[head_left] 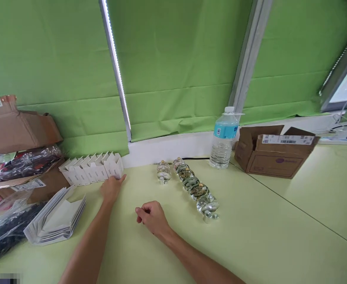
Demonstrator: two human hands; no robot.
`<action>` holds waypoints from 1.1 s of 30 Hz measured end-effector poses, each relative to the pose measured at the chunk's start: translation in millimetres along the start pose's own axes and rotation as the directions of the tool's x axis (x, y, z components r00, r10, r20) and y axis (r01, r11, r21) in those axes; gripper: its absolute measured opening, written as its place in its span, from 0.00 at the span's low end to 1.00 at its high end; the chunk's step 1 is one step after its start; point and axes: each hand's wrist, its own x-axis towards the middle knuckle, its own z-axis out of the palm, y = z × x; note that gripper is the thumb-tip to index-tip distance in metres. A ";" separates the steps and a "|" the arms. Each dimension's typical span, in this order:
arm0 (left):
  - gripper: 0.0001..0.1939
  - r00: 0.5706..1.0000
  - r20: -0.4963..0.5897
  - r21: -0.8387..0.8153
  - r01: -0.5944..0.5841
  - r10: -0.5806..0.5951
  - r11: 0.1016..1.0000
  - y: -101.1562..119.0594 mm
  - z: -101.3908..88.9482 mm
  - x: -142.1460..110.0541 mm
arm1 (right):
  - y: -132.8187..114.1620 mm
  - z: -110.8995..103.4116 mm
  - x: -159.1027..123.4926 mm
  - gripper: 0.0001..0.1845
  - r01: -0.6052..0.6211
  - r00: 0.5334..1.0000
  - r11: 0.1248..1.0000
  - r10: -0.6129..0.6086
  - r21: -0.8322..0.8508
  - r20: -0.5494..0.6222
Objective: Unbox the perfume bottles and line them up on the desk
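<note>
Nearest to me, my right hand [152,218] sits over the pale green table [259,232], fingers curled into a loose fist, gripping nothing. My left hand [112,189] is further out, its fingers [118,179] against the near end of a row of white card boxes [90,171]. From here I can't tell if that's a grip or only a touch.

Those boxes stand along the table's back edge, flaps up. I'd judge them light and fairly stiff, but easy to crush, so I'd take them gently by the sides. Left of them lie a stack of folded white card [56,217] and plastic bags [4,232].

To the right runs a line of glass ornaments [195,185] with gold caps, and a single glass ornament [163,172] stands just beside it. They look heavy, slippery and fragile, so I'd cradle the body, not the cap.

Beyond those stand a water bottle [223,148] and an open cardboard box [272,156], with a green blind [173,59] behind — all out of reach of my fingers.
</note>
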 end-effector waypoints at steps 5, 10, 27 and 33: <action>0.32 0.993 0.020 -0.037 -0.114 0.115 0.993 -1.8 -6.1 -12.5 | 0.3 0.4 0.7 0.21 0.010 1.000 1.000 -0.010 -0.003 -0.011; 0.28 0.983 0.026 -0.135 -0.177 0.182 0.975 -2.1 -13.3 -30.2 | 0.6 0.0 1.3 0.20 0.023 1.000 1.000 -0.023 -0.008 -0.020; 0.25 0.969 0.021 -0.602 -0.183 0.245 0.777 -17.4 -38.5 -103.0 | 2.5 0.7 -1.0 0.20 0.011 1.000 1.000 -0.011 -0.004 -0.024; 0.24 0.935 0.182 -0.716 -0.087 0.306 0.692 -18.4 -46.9 -133.9 | 1.4 2.3 -1.9 0.21 0.009 0.999 1.000 -0.010 -0.024 -0.045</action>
